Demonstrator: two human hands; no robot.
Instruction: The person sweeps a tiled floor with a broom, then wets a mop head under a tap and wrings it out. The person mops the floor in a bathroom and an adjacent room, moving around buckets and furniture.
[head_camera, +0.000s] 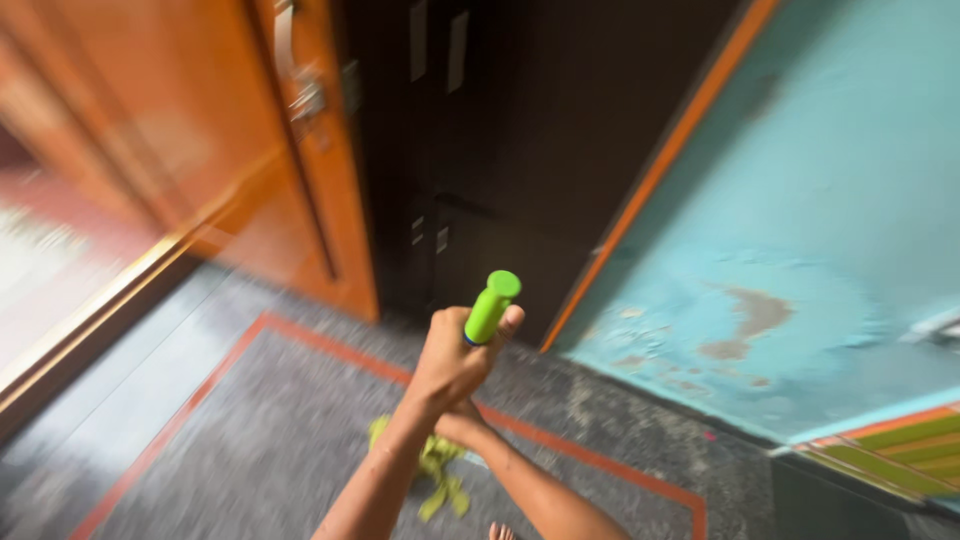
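Mopping at the doorway, stroke in hand.

I see my left hand (450, 362) closed round the green mop handle (491, 306), my right hand (462, 424) gripping just below; the yellow-green mop head (432, 470) rests on the speckled floor (250, 440) (blurred), so how much is cleaned I cannot judge.

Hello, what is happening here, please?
A person stands on a speckled grey floor and holds a mop by its bright green handle. The left hand has its grip closed around the top of the handle; the right hand sits just below it, mostly hidden. The yellow-green mop head rests on the floor near an orange wooden door and a turquoise wall.
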